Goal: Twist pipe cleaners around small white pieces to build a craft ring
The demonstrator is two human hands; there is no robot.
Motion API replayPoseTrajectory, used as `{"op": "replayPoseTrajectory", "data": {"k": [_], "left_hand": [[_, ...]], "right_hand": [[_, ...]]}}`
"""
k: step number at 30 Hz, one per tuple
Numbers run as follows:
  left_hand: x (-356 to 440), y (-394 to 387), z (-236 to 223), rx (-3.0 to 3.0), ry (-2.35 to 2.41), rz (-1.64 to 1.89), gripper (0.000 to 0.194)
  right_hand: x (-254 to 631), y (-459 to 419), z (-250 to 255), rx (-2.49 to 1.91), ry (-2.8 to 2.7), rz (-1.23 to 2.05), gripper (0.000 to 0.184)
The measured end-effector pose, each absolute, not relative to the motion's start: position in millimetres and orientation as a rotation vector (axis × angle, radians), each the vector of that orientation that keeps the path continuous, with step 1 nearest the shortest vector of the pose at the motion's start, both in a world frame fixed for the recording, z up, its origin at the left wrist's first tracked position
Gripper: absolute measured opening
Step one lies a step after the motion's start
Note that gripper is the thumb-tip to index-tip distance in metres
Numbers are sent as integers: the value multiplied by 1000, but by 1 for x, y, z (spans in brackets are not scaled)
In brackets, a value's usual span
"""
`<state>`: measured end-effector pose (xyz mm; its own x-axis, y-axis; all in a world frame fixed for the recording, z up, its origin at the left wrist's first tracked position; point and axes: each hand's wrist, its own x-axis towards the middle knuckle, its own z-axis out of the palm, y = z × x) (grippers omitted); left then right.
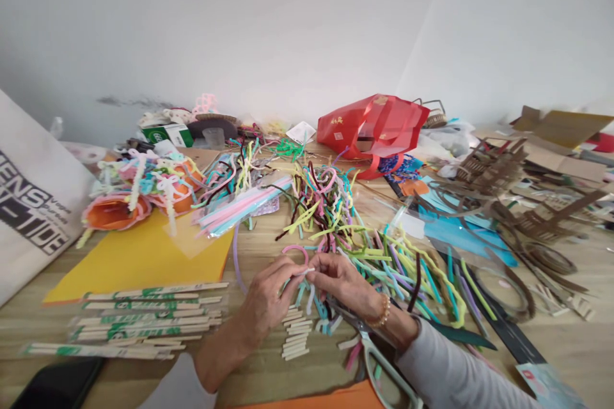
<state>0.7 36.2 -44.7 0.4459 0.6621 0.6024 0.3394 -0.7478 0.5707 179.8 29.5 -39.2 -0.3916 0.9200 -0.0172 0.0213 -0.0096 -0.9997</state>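
Observation:
My left hand (265, 297) and my right hand (341, 282) meet over the wooden table (580, 339), fingers pinched together on a pink pipe cleaner (296, 249) that loops up between them. A short white piece (307, 271) shows at the fingertips. Below the hands lie several short cut wooden sticks (296, 335). A pair of scissors with pale green handles (384, 367) rests under my right wrist, which wears a bead bracelet (381, 316). A heap of coloured pipe cleaners (364, 236) spreads just beyond the hands.
Wrapped chopsticks (139, 319) lie at the left on a yellow sheet (139, 255). Orange paper flowers (115, 211), a red bag (374, 124), cardboard strips and models (508, 204), a white tote (29, 204), and a dark phone (57, 383) surround the work spot.

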Motion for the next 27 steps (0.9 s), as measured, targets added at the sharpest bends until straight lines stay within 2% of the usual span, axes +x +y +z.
{"op": "replayPoseTrajectory", "data": {"k": [7, 13, 19, 27], "left_hand": [[1, 36, -47, 2364, 910, 1209, 14], [0, 37, -39, 2199, 1054, 967, 20], [-3, 42, -17, 1959, 976, 741, 23], [-13, 49, -18, 1673, 783, 644, 28]], "right_hand": [[181, 27, -38, -1070, -1686, 1268, 28], [183, 27, -33, -1157, -1847, 1046, 24], [186, 25, -22, -1194, -2081, 794, 22], [182, 18, -13, -1039, -2214, 488, 18]]}}
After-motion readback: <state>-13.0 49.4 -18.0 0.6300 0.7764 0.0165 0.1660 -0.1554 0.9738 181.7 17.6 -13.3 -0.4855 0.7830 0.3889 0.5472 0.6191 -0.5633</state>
